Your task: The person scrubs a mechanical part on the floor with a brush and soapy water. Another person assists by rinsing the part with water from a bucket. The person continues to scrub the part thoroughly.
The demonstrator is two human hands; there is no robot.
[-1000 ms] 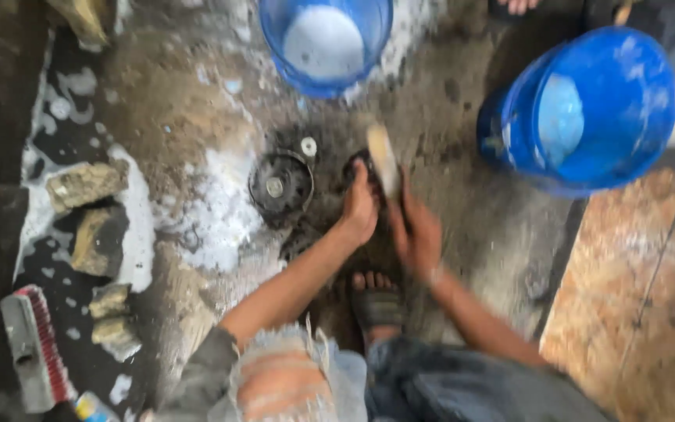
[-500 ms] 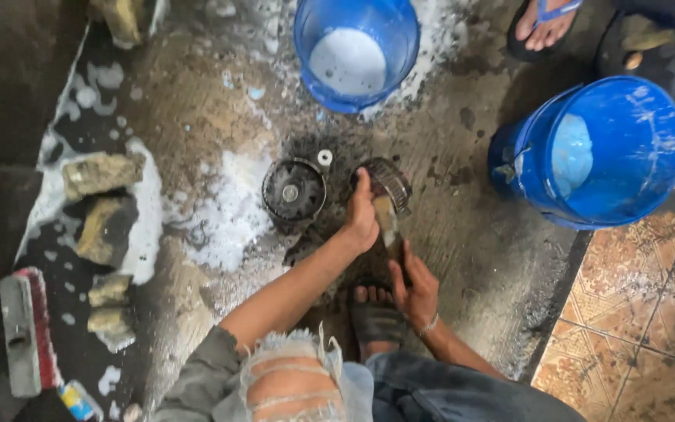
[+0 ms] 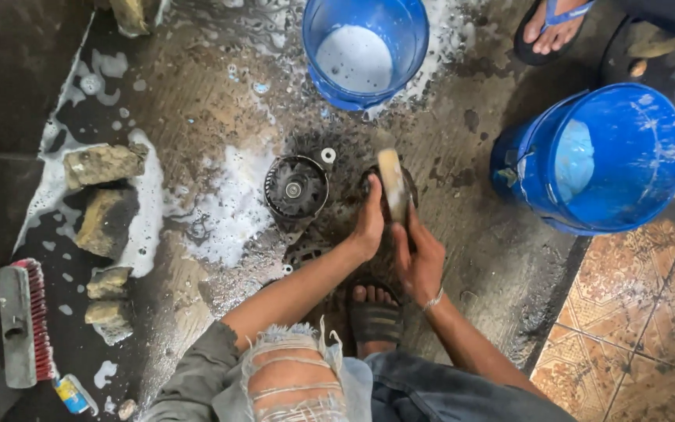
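Nearest, at six o'clock: torn grey trousers (image 3: 291,375) over a bent knee, and a sandalled foot (image 3: 374,312) planted on wet, greasy concrete floor (image 3: 478,234).

Just beyond, both forearms reaching toward twelve o'clock. Left hand (image 3: 369,227) pressed flat-fingered against the near side of a dark round machine part (image 3: 373,184), steadying rather than clasping; how far the fingers wrap round it cannot be told. Right hand (image 3: 419,262) closed round the lower end of a pale scrubbing brush (image 3: 391,184), held upright and blurred across the part's face.

At ten o'clock from the hands, just beside them: a black finned housing (image 3: 296,187) lying face up, a small white washer (image 3: 328,155) touching its upper edge, soapy foam (image 3: 228,211) spread to nine o'clock.

Farther at nine o'clock: a row of mossy stones (image 3: 103,164), and a red-bristled floor brush (image 3: 25,324) lying well apart at eight o'clock.

Farthest: a blue bucket (image 3: 412,31) of sudsy water at twelve o'clock, a second blue bucket (image 3: 642,125) at two o'clock, another person's sandalled foot (image 3: 552,31) at one o'clock.

Likely risks, as judgement only: soap-slick part sliding out from under the flat left palm; brush skidding off onto knuckles; foot slipping on the oily film; the loose washer washed away in the foam and lost.
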